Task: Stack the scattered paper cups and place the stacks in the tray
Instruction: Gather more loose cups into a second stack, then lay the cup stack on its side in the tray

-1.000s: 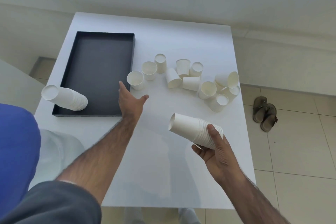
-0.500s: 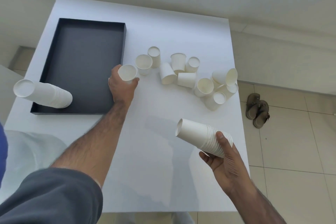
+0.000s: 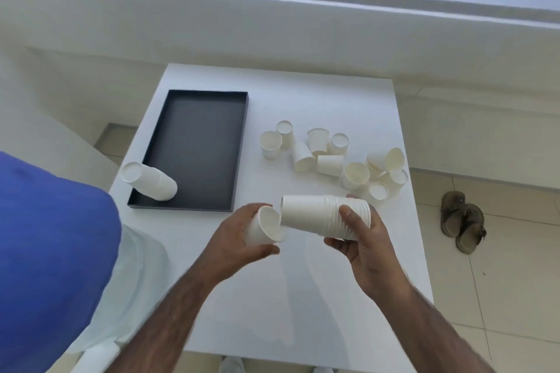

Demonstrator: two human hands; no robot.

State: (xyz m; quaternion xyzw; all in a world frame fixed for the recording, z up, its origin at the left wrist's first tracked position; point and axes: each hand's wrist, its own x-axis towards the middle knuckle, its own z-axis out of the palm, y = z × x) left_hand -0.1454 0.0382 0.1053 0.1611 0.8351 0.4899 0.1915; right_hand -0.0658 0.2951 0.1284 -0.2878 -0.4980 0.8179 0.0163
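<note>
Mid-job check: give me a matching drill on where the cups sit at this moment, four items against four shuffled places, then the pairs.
Things
1. single cup
2. near stack
3. far-left stack
4. loose cups

Places
A. lying on its side over the tray's near left corner
B. gripped in the right hand
C. scattered on the table, right of the tray
D. held in the left hand

Pairs: 1-D, 2-B, 3-A, 4-C

Single head-worn wide-angle camera looking steeply down and forward over the white table, left hand and right hand sitting near the lens, black tray lying farther left, floor showing right.
</note>
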